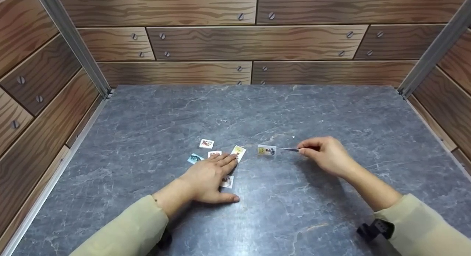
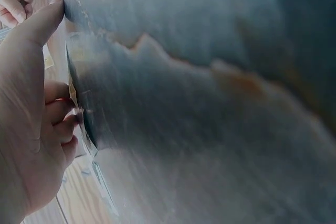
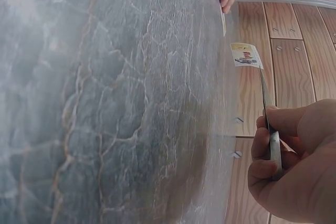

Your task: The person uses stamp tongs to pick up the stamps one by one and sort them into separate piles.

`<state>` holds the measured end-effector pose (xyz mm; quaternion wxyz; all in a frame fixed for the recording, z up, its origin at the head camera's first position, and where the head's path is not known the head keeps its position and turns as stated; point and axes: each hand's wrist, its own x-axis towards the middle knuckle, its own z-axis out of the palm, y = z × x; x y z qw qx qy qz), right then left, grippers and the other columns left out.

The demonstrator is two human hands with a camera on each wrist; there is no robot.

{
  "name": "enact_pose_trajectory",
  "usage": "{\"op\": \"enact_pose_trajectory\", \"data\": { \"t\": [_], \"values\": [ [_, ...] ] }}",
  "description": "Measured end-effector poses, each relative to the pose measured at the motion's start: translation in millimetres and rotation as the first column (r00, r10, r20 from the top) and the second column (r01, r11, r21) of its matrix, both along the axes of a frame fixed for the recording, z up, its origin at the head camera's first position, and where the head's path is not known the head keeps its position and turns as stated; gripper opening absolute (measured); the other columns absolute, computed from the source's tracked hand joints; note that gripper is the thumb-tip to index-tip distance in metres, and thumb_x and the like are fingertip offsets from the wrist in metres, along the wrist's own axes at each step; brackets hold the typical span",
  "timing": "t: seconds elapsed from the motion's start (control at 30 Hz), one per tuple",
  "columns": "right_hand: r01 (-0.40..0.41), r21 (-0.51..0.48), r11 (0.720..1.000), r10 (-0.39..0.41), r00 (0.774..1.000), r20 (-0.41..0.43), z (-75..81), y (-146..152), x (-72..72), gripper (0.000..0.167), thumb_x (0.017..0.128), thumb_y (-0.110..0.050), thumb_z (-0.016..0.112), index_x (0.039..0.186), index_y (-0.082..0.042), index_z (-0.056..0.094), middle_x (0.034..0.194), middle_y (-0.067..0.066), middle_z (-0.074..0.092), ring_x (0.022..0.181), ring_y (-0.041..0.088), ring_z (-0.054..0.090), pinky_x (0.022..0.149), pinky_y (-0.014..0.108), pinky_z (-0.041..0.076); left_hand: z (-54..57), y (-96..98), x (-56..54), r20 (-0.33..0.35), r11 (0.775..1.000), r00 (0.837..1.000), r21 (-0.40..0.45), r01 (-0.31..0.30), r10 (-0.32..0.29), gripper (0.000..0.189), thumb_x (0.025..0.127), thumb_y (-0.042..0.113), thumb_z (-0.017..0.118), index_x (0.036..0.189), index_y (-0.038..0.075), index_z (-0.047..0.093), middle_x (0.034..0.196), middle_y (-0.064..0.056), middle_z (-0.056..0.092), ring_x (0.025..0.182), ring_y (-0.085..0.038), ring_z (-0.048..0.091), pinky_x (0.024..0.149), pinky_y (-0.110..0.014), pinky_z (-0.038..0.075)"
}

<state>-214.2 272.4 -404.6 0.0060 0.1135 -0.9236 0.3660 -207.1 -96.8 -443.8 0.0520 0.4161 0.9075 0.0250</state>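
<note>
In the head view my right hand (image 1: 327,154) pinches metal tweezers (image 1: 289,149), also seen in the right wrist view. At the tweezers' tip a small yellow-and-white stamp (image 3: 245,55) is held up above the tabletop. My left hand (image 1: 208,180) lies palm down on the grey marbled table with its fingers extended. Around and partly beneath it are several stamps: a yellow one (image 1: 239,150) at the fingertips, a blue one (image 1: 195,158) to the left, and a pale one (image 1: 228,182) between thumb and fingers. Another white-edged stamp (image 1: 206,143) lies farther back.
Wood-patterned walls (image 1: 254,42) enclose the grey table (image 1: 257,112) at the back and both sides. Metal posts (image 1: 70,35) stand at the corners. Tiny white specks (image 1: 293,137) lie on the table behind the tweezers.
</note>
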Motion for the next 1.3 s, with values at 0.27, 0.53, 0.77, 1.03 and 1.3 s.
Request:
{"op": "enact_pose_trajectory", "data": {
  "t": [0.27,0.53,0.77,1.03,1.3],
  "values": [
    [-0.001,0.001,1.0,0.001,1.0,0.017,3.4,4,-2.3,0.018,0.099,-0.015,0.076,0.111,-0.004,0.082,0.098,0.006,0.078,0.074,0.015,0.059,0.061,0.025,0.048,1.5,0.9,0.0,-0.004,1.0,1.0,-0.019,0.004,-0.004,0.109,0.094,0.081,0.052,0.165,0.001,0.034,0.171,-0.015,0.031,0.158,-0.031,0.03,0.129,-0.043,0.024],
    [0.011,0.016,1.0,-0.011,1.0,-0.003,9.1,11,-9.5,0.02,0.1,-0.018,0.076,0.113,-0.004,0.082,0.1,0.008,0.079,0.072,0.014,0.058,0.06,0.025,0.047,1.6,1.0,0.1,-0.013,0.998,1.0,-0.053,0.015,-0.016,0.109,0.095,0.082,0.048,0.166,0.001,0.031,0.172,-0.015,0.029,0.159,-0.031,0.028,0.13,-0.043,0.022],
    [0.039,0.018,0.999,-0.039,0.999,-0.035,12.2,25,-19.5,0.021,0.1,-0.017,0.075,0.114,-0.002,0.081,0.101,0.01,0.078,0.073,0.013,0.057,0.059,0.025,0.045,0.6,1.2,-0.4,-0.021,0.998,1.0,-0.059,0.012,-0.013,0.11,0.095,0.084,0.046,0.166,0.001,0.031,0.172,-0.015,0.029,0.159,-0.03,0.027,0.13,-0.042,0.021],
    [0.087,0.027,0.996,-0.085,0.994,-0.066,11.4,47,-30.9,0.023,0.101,-0.02,0.074,0.115,-0.002,0.081,0.106,0.014,0.078,0.075,0.011,0.057,0.061,0.024,0.045,-0.4,1.1,-0.2,-0.027,0.998,1.0,-0.057,0.014,-0.016,0.109,0.095,0.083,0.046,0.166,0.001,0.032,0.172,-0.015,0.03,0.159,-0.03,0.028,0.13,-0.042,0.021],
    [0.136,0.064,0.989,-0.129,0.986,-0.109,4.4,74,-40.0,0.027,0.102,-0.023,0.074,0.116,-0.001,0.08,0.113,0.018,0.078,0.092,0.014,0.062,0.072,0.021,0.045,-1.6,0.0,-1.0,-0.011,0.999,1.0,-0.041,0.007,-0.008,0.109,0.095,0.082,0.048,0.166,0.001,0.031,0.172,-0.015,0.029,0.159,-0.03,0.027,0.13,-0.043,0.021]
  ]
}}
